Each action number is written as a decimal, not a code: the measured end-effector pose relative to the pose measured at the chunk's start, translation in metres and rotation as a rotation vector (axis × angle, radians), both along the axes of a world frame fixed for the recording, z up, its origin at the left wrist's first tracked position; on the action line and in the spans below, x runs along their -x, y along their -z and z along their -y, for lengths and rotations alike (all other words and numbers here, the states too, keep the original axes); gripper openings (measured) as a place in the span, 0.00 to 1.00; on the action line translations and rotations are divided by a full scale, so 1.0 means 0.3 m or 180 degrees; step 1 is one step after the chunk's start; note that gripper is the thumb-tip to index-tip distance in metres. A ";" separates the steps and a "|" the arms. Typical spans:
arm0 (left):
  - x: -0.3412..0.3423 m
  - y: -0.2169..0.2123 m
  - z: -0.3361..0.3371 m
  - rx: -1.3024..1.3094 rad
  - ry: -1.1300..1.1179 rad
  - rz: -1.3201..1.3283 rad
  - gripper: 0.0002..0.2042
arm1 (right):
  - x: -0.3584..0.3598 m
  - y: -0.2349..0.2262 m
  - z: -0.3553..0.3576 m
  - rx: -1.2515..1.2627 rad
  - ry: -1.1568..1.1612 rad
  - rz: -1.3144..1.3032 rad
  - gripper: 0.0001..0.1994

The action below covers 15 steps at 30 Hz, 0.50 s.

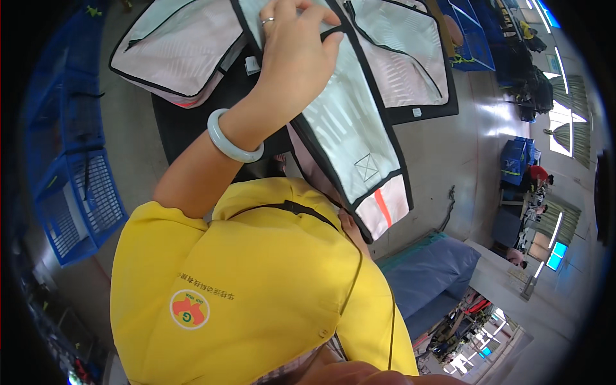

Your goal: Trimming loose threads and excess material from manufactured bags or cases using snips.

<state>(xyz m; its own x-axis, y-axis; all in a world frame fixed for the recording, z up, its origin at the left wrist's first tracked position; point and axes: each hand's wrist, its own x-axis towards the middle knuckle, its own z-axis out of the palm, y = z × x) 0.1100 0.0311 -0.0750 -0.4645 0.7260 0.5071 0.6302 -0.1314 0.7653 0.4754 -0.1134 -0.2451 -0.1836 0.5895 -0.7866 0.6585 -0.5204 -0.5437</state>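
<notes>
A long pale mint fabric strip (340, 122) with black edging slants across the middle. Its near end has a stitched crossed square, a pink tip and an orange-red stripe. My left hand (298, 61), with a ring and a pale bangle on that arm, lies over the far part of the strip, fingers bent and pinching fabric by a black edge. Only a bit of my right hand (351, 228) shows, below the near end of the strip; its fingers are hidden. Left of the strip lies a pale zippered bag piece (183, 51), and right of it a similar zippered panel (407, 58).
A dark work surface (170, 131) lies under the pieces. Blue plastic crates (93, 199) stand at the left, and a blue rack (471, 38) at the far right. A blue-grey covered stack (430, 269) is at the near right. A person in red (539, 173) is further off.
</notes>
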 end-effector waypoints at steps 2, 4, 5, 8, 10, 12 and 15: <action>0.007 0.023 0.009 -0.0195 -0.0464 -0.0316 0.09 | -0.026 0.019 0.036 -0.0180 -0.0091 0.0062 0.24; 0.033 0.038 0.022 -0.0215 -0.0556 -0.0479 0.07 | -0.057 0.029 0.060 -0.0382 -0.0171 0.0126 0.23; 0.052 0.038 0.030 -0.0052 -0.0530 -0.0411 0.06 | -0.072 0.033 0.068 -0.0491 -0.0206 0.0160 0.22; 0.098 0.046 0.039 0.0052 -0.0504 -0.0497 0.04 | -0.135 0.038 0.035 -0.0830 -0.0341 0.0279 0.21; 0.112 0.066 0.038 -0.0068 -0.0255 -0.0581 0.03 | -0.212 0.031 -0.014 -0.1068 -0.0394 0.0361 0.20; 0.119 0.051 0.031 -0.0042 -0.0054 -0.0330 0.03 | -0.310 0.017 -0.083 -0.1298 -0.0449 0.0452 0.19; 0.124 0.024 0.062 -0.0015 0.0043 -0.0088 0.04 | -0.435 -0.148 -0.281 -0.1142 0.0507 0.0924 0.22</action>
